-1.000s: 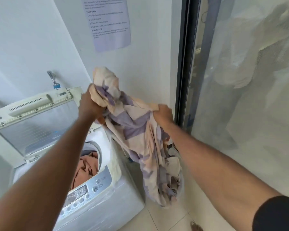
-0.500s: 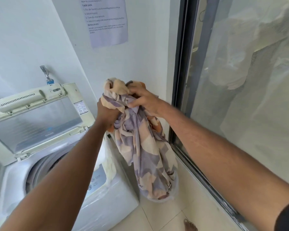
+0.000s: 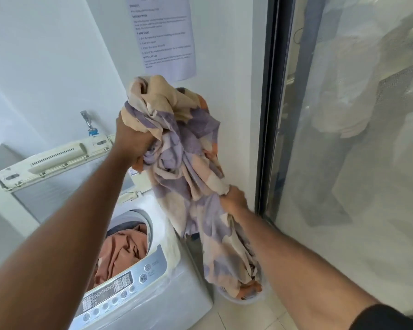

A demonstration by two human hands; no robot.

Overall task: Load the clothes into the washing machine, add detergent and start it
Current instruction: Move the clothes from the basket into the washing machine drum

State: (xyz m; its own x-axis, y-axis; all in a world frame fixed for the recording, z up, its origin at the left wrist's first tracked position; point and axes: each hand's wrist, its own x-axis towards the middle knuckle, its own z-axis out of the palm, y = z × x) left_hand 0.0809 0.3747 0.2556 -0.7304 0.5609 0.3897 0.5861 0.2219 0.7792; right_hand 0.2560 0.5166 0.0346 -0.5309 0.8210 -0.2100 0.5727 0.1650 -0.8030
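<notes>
White wall, washer (image 3: pixel 167 294) holding pink cloth (image 3: pixel 119 253), hands gripping patterned sheet (image 3: pixel 186 167) over basket (image 3: pixel 243 298)

The cloth (image 3: pixel 188 172) in the left hand's grip (image 3: pixel 132 145) is patched in cream, lilac and orange. Below that grip, the washing machine (image 3: pixel 167 291) is white with a silver-grey control panel (image 3: pixel 119 289); a salmon-pink garment (image 3: pixel 122 251) fills its drum.

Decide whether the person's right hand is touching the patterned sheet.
Touching. The head view shows the right hand with fingers curled into a fold of the patterned sheet, gripping it low down.
</notes>
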